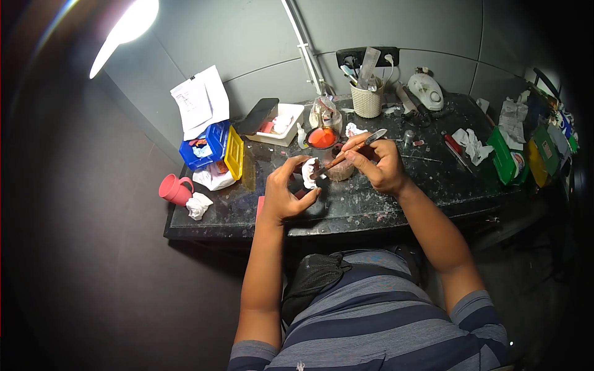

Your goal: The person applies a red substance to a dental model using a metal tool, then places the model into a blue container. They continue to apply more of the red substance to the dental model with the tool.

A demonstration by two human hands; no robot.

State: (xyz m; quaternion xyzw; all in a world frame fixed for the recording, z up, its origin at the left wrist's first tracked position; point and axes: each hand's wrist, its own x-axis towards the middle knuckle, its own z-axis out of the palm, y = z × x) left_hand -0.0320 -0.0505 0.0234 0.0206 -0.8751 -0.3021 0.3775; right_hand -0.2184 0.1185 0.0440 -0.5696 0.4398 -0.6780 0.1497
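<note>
My left hand [289, 190] holds a small white curved piece, which looks like a dental cast [309, 173], between thumb and fingers above the black table. A brush-like tool with a brown handle [337, 161] is pinched in my right hand [378, 166], its dark tip touching or very near the white piece. Beneath the tool stands a clear pinkish jar [340, 171], partly hidden. Behind the hands is a round dish with orange-red contents [322, 137], beside a small dropper bottle [302, 136].
A pink mug [176, 189] and crumpled tissue [198, 206] sit at the left edge, near blue bins [205, 146]. Further back are a white tray [288, 138] and a woven cup of tools [367, 102]. A green box [508, 158] stands right; a lamp [130, 28] hangs upper left.
</note>
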